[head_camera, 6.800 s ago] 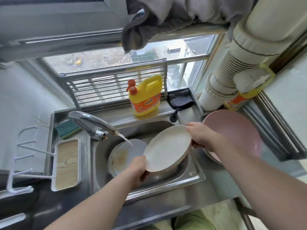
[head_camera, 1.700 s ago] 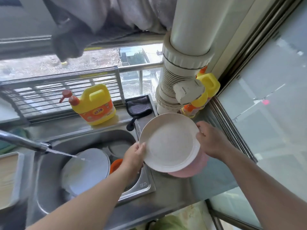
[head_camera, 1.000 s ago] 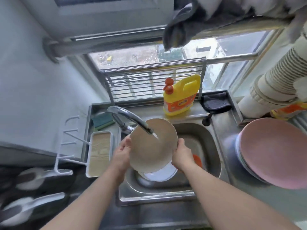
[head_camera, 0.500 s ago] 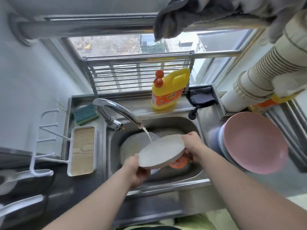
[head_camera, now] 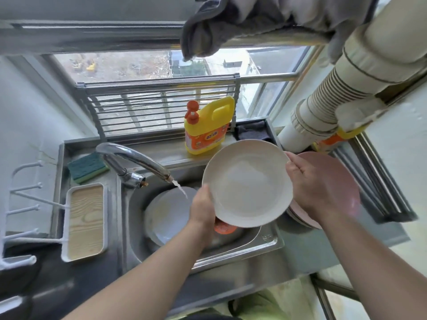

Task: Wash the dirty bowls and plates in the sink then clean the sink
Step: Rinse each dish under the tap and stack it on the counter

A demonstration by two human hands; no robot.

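Both hands are clamped on opposite edges of one cream plate (head_camera: 248, 184) held at the centre of the frame, above the right end of the sink (head_camera: 265, 244): the left hand (head_camera: 203, 210) grips its lower left rim, the right hand (head_camera: 310, 181) grips its right rim, thumb over the lip. The plate's face looks clean and wet, and it sits clear of the thin stream falling from the tap (head_camera: 136, 161), so I judge this one rinsed and on its way to the pink stack (head_camera: 335, 181) of plates on the counter at right, partly hidden behind the right hand. Work remains: a white plate (head_camera: 168, 215) lies in the basin under the water with a yellowish smear on it, an orange item (head_camera: 225, 227) peeks out beneath the held plate, too hidden to name, and the sink itself has not yet been scrubbed. The green sponge (head_camera: 87, 166) at left and the yellow detergent bottle (head_camera: 208, 127) on the back ledge stand ready for that. Room to the right is tight: the ribbed white pipe (head_camera: 323, 107) comes down just behind the stack and the window frame closes its far side, so the plate should travel low and level. The tap spout crowds the basin's left half; the front edge is open.
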